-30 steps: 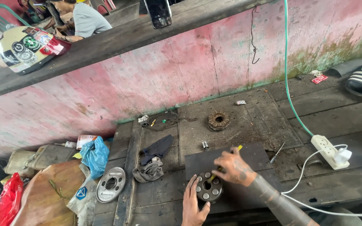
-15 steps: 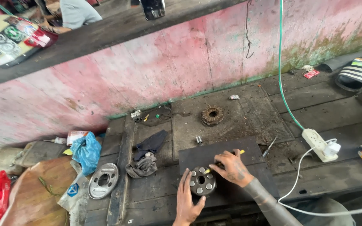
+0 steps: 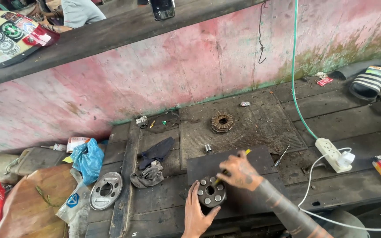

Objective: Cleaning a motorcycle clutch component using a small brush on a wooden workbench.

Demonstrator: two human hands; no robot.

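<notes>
Here, a round dark metal hub with a ring of small silver studs (image 3: pixel 211 192) lies on a dark rectangular mat (image 3: pixel 230 165) at the near edge of the worn wooden floor (image 3: pixel 164 202). The left hand (image 3: pixel 196 217) is open wide, and its fingers and thumb cup the left and lower side of the hub. The right hand (image 3: pixel 240 171) is closed around a thin tool with a yellow handle (image 3: pixel 246 152), whose working end points down to the top of the hub. Behind the mat, on a ribbed rubber sheet (image 3: pixel 248 128), sits a rusty brown toothed ring part (image 3: pixel 222 122), well apart from the hands, and a small silver socket (image 3: pixel 207 148) stands near the mat's back edge. To the left lie a crumpled dark grey rag (image 3: pixel 151 167) and a flat silver metal disc with a central hole (image 3: pixel 106 190), beside a blue plastic bag (image 3: pixel 87 159). To the right are a slim screwdriver (image 3: pixel 282 155), a white power strip with a white cable (image 3: pixel 333 154), and a green hose (image 3: pixel 294 61) running along the pink wall (image 3: pixel 155 83).
</notes>
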